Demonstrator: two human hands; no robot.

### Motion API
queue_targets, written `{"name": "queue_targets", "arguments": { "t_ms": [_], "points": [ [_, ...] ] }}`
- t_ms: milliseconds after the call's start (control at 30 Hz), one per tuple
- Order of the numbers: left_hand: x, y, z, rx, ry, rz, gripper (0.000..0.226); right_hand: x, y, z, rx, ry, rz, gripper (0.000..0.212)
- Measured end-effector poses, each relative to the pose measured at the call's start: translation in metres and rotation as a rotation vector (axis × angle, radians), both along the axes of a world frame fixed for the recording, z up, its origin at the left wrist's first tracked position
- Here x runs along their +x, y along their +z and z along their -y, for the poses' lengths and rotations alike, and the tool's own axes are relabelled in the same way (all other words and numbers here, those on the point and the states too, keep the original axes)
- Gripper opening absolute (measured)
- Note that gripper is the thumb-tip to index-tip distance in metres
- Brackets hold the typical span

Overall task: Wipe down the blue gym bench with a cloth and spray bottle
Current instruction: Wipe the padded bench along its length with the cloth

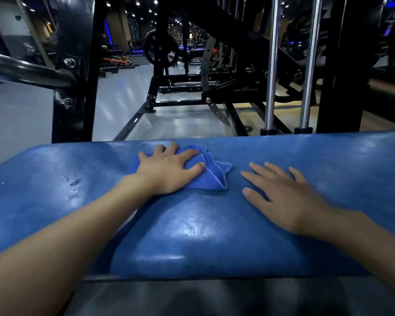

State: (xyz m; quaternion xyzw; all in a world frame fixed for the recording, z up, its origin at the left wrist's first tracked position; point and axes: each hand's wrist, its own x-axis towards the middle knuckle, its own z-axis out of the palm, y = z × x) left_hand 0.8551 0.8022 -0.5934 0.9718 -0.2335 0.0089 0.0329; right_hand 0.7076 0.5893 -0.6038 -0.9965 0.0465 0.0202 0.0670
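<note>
The blue gym bench [214,236] fills the lower half of the view, its padded top running from nine to three o'clock, glossy with light patches. Beyond it, toward twelve o'clock, stands a black machine frame [192,76] with two chrome guide rods [271,65] at about one o'clock. The left hand [169,169] lies palm down at the centre of the bench, toward eleven o'clock, fingers spread and pressing on a bunched blue cloth [214,174]; the thumb curls against the cloth's folds, so it presses more than it grips. The right hand [283,192] rests flat on the bare pad at two o'clock from centre, fingers loose and spread, holding nothing, just beside the cloth but apart from it. A few small water droplets [74,181] sit on the pad at nine o'clock.
</note>
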Motion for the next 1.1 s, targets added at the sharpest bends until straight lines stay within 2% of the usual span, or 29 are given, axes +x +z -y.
{"name": "queue_targets", "arguments": {
  "t_ms": [133,300,467,600,700,833,967,1100],
  "points": [
    [0.059,0.005,0.017,0.011,0.020,-0.036,0.058,0.001,0.000,0.000,0.003,-0.011,0.006,0.060],
    [0.081,0.005,0.030,0.031,0.038,-0.023,0.061,0.000,0.003,-0.001,0.015,-0.022,0.013,0.058],
    [0.039,0.002,0.013,0.012,-0.020,0.016,0.057,0.001,0.008,0.000,0.042,-0.052,0.014,0.057],
    [-0.023,-0.001,-0.014,-0.019,-0.077,0.080,0.050,0.007,0.009,-0.009,0.114,-0.098,0.107,0.058],
    [-0.071,-0.004,-0.036,-0.012,-0.104,0.146,0.060,0.010,0.010,-0.022,0.176,-0.104,0.136,0.057],
    [-0.117,-0.007,-0.061,0.002,-0.129,0.175,0.068,0.009,0.008,-0.039,0.159,-0.064,0.068,0.054],
    [-0.112,-0.004,-0.064,-0.052,-0.132,0.132,0.064,0.010,0.006,-0.047,0.099,-0.045,0.035,0.055],
    [-0.072,-0.005,-0.052,-0.045,-0.104,0.104,0.062,0.010,0.002,-0.048,0.082,-0.051,0.042,0.055]
  ]
}}
